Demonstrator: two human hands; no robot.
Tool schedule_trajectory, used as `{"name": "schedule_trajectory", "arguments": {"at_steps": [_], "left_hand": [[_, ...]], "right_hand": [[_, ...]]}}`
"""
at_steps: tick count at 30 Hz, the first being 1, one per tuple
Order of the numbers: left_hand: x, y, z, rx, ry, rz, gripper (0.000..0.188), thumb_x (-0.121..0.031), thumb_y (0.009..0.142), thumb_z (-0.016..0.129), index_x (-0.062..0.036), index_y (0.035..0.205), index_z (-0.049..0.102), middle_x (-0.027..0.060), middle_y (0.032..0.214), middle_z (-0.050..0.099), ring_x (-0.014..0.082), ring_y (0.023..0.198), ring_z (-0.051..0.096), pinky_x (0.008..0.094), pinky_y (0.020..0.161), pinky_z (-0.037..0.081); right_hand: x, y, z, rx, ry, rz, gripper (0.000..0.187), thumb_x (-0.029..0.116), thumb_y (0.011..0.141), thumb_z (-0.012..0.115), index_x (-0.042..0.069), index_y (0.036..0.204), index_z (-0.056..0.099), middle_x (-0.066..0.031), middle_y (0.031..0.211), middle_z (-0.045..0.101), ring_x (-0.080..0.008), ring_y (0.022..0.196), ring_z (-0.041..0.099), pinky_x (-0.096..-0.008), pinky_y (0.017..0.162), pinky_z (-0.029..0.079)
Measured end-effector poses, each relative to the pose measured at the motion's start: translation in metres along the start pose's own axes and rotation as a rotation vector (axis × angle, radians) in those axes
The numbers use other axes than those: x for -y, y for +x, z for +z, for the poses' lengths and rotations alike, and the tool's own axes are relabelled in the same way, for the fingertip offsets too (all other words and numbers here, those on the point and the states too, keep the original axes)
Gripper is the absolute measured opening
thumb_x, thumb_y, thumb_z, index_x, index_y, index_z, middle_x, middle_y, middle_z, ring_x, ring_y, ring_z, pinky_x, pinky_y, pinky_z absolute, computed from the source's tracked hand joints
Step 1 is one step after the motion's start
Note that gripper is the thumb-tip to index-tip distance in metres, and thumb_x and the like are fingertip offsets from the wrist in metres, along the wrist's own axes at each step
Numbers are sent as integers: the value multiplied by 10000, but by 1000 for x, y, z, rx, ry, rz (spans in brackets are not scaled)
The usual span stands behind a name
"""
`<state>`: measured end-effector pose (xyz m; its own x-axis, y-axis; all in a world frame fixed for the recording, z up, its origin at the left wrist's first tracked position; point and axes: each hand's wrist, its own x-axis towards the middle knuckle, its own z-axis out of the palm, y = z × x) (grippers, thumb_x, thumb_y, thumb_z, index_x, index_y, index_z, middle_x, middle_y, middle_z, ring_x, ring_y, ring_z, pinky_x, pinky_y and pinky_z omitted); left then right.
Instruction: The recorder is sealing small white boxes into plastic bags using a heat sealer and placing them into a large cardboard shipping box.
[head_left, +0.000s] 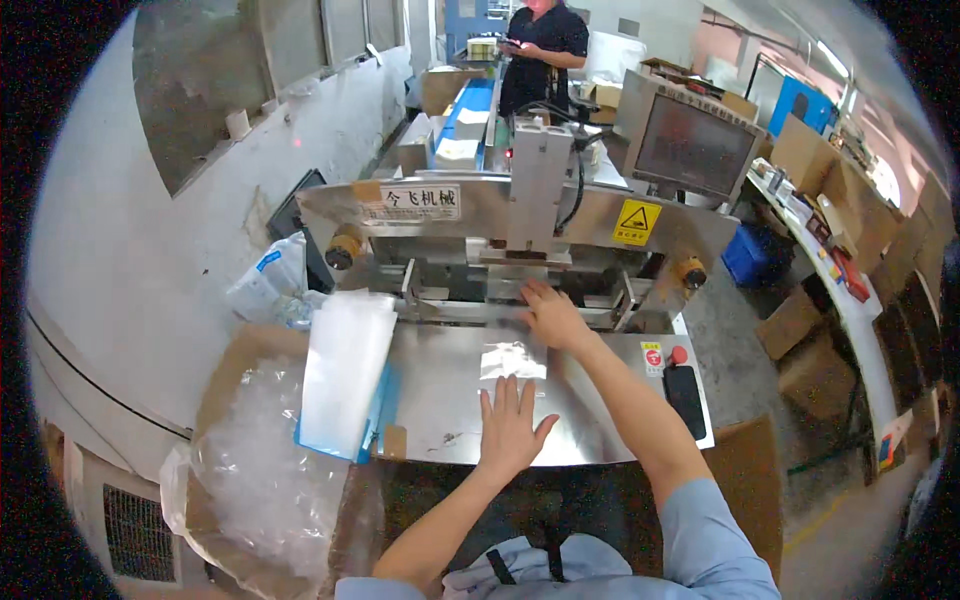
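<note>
Touching clear film, left hand lies flat; right hand unclenched by machine bearing lettered white plate, yellow warning label.

The person has two hands, one left hand and one right hand, and one shiny plastic sheet. There are two knobs, one red button, one screen, one yellow triangle sign, one stack of pale bags, one blue bin and one other person; the bags cannot be counted.
</note>
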<state>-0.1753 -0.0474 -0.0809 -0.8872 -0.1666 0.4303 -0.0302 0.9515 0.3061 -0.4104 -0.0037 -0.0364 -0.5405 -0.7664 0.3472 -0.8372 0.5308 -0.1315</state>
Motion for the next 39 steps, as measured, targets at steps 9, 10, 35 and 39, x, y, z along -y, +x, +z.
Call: {"name": "schedule_trajectory", "arguments": {"at_steps": [9,10,35,39], "left_hand": [[-2,1,-9,33,15,-30,671,-465,926,608,46,1347,493,300,1368,492,472,1332,405,630,1099,270],[-4,3,-13,103,-114,-100,668,-442,915,631,50,1343,484,293,1366,492,475,1331,398,626,1096,275],[5,-2,-7,-249,-148,-164,820,-379,897,664,62,1469,276,331,1531,223,527,1434,187,654,1140,177],[5,-1,-8,-201,-180,-189,808,-364,902,659,61,1470,272,332,1530,219,525,1436,186,658,1139,169]], "right_hand": [[8,12,-24,13,64,81,445,326,956,571,27,1284,546,-219,1331,570,-345,1246,548,-521,1041,426],[7,13,-24,15,64,93,445,326,956,571,27,1284,546,-219,1331,570,-345,1246,548,-521,1041,426],[1,-62,-55,-91,516,214,464,252,978,539,-20,1351,499,-268,1275,596,-411,1187,575,-432,1012,452],[6,-106,-60,52,552,342,524,305,1002,527,18,1433,448,-248,1352,566,-401,1241,553,-417,1051,430]]}}
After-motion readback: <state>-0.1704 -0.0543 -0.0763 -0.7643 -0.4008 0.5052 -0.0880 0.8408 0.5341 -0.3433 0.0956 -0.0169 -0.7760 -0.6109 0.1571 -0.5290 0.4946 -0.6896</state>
